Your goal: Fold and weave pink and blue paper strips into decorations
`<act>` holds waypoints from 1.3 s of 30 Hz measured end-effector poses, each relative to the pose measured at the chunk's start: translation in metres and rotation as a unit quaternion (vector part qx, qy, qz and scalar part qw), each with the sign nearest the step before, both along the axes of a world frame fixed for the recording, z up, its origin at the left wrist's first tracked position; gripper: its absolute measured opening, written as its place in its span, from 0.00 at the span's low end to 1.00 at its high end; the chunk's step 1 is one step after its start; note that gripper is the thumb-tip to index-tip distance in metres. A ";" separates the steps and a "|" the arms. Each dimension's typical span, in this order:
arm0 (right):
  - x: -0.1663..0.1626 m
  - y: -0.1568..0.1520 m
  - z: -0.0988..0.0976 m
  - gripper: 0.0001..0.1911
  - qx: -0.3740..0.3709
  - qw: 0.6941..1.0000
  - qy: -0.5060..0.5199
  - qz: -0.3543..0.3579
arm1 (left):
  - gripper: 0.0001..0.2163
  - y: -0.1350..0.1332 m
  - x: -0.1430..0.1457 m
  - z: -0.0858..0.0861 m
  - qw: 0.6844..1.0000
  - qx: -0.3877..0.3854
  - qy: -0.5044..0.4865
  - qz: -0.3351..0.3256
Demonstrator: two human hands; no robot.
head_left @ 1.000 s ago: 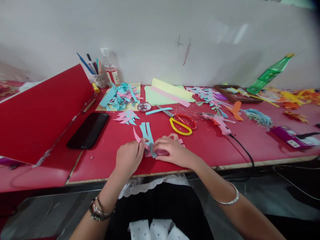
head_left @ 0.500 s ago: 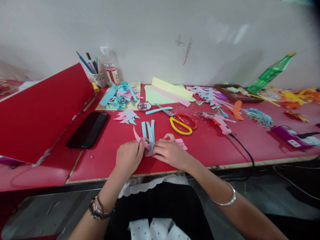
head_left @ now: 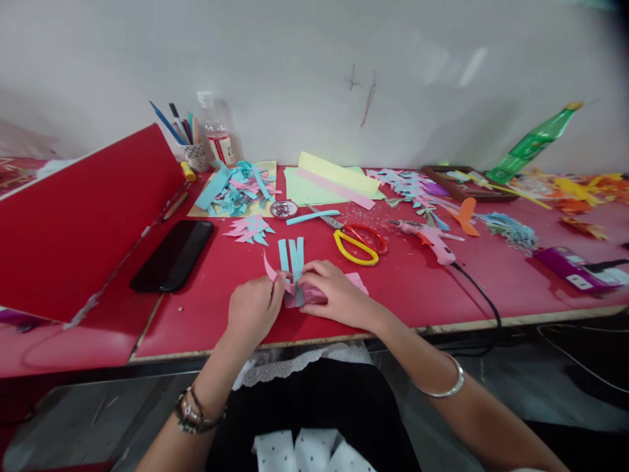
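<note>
My left hand (head_left: pixel 254 309) is closed in a pinch on a pink paper strip (head_left: pixel 270 265), whose curled free end rises above the fingers. Beside its fingertips stand several light-blue paper strips (head_left: pixel 297 255), side by side and crossed by pink paper near their lower ends. My right hand (head_left: pixel 339 298) rests at the right of these strips, fingers and thumb spread apart, its fingertips touching the paper. Pink paper (head_left: pixel 314 293) shows in the gap between its fingers, and more pink strips (head_left: pixel 357 282) stick out behind the hand.
Beyond my hands lie scissors (head_left: pixel 356 246), a loose blue strip (head_left: pixel 313 217) and a pink glue gun (head_left: pixel 427 237) with its cord. A phone (head_left: pixel 173 255) and a red board (head_left: pixel 88 223) are at the left. A pile of paper scraps (head_left: pixel 240 190) sits further back.
My right hand's fingers have spread apart and its upper fingers have shifted left over the blue strips, uncovering pink paper. The left hand keeps its pinch almost unmoved.
</note>
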State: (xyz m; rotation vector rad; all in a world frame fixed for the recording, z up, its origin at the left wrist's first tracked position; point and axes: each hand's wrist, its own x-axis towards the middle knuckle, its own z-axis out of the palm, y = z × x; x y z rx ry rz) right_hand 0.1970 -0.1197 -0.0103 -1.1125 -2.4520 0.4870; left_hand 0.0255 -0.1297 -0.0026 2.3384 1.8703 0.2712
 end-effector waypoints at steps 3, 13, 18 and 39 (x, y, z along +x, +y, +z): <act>0.000 0.000 0.003 0.13 -0.002 1.000 -0.009 0.006 | 0.23 0.000 0.000 -0.001 1.000 0.001 -0.009 0.001; -0.003 0.001 0.002 0.10 -0.020 0.999 0.017 0.038 | 0.23 -0.001 0.000 -0.002 1.000 -0.006 -0.013 0.002; 0.000 0.002 0.005 0.12 -0.036 0.998 0.024 0.047 | 0.23 -0.002 -0.001 -0.003 1.000 -0.005 -0.010 0.001; 0.003 0.006 0.005 0.08 -0.071 0.995 0.044 0.060 | 0.19 -0.004 -0.007 -0.004 0.997 0.005 -0.053 -0.051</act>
